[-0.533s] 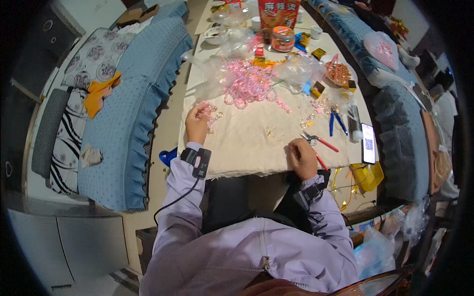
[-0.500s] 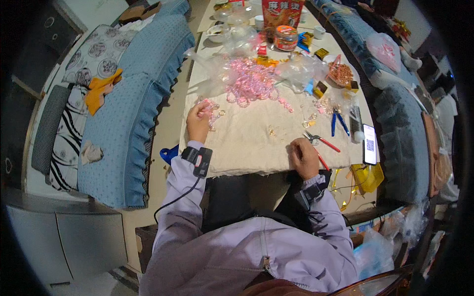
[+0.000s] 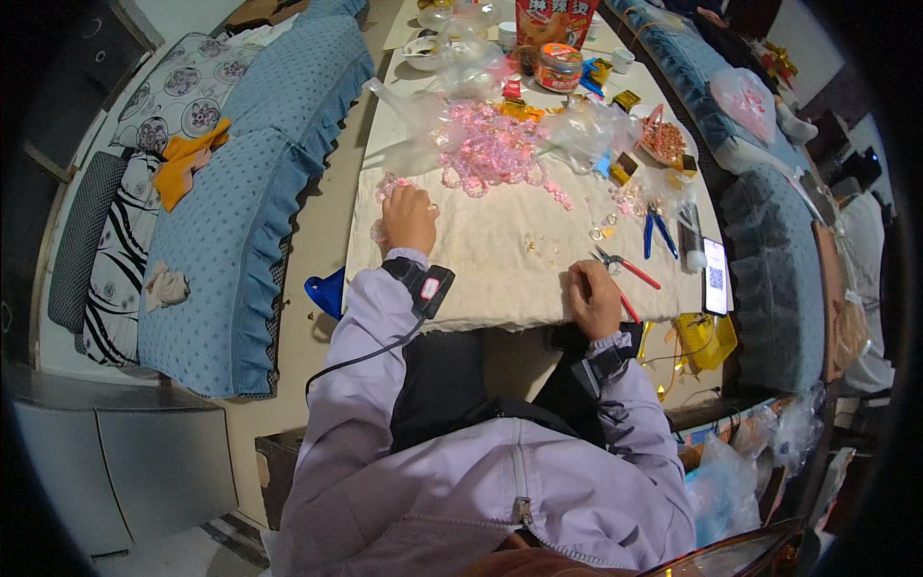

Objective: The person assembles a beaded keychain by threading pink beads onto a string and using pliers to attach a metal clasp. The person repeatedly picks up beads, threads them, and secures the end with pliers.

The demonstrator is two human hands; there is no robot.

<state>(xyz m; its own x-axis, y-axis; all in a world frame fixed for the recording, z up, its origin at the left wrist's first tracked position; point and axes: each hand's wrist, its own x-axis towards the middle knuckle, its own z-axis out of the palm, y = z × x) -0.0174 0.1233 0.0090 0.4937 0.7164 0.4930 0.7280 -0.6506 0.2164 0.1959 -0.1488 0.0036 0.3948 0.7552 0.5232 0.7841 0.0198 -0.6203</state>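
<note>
Listener: What is hidden from you?

Operator: In my head view the left hand (image 3: 411,219) shows its back, fingers curled downward; I cannot tell whether they grip anything. Small pink beads (image 3: 389,183) lie at and just beyond those fingertips; whatever sits under the palm is hidden. The right hand (image 3: 596,293) is loosely folded, and I cannot tell whether it holds something. It partly covers the red-handled pliers (image 3: 642,275), just right of its fingers; whether they touch, I cannot tell. Well beyond both hands, a red packet (image 3: 553,24) is cut off by my top edge.

Listener: And the edges, the room?

Operator: The cream cloth (image 3: 481,279) has its left edge near the left fingers; its near edge passes under the right wrist. I see most room between the hands, where tiny gold-coloured pieces (image 3: 530,245) lie, nearer the right fingers. Ahead and right of the left fingers, a pink bead heap (image 3: 492,144) fills the space.

Listener: Counts?

Operator: Two pliers: the red pair, and blue-handled pliers (image 3: 648,238) ahead and right of the right fingers. One lit phone (image 3: 714,277), farther right of them. One jar (image 3: 558,77), well beyond. The beads are too small for me to count.
</note>
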